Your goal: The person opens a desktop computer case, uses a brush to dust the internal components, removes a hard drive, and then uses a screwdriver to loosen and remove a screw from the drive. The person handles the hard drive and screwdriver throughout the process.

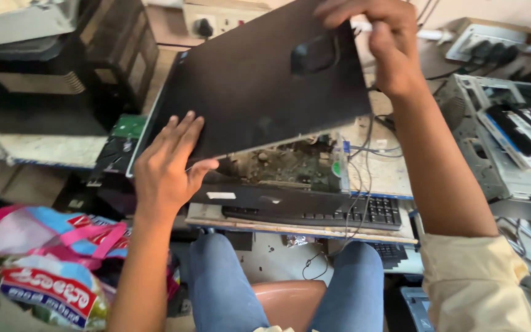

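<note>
The black side panel (259, 86) is held tilted above the open computer case (284, 166), exposing its board. The left hand (167, 163) clamps the panel's lower edge; the right hand (382, 43) apparently grips its upper edge.

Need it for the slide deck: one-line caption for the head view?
Seated person's left hand and right hand hold a black panel tilted above an opened computer and keyboard.
</note>
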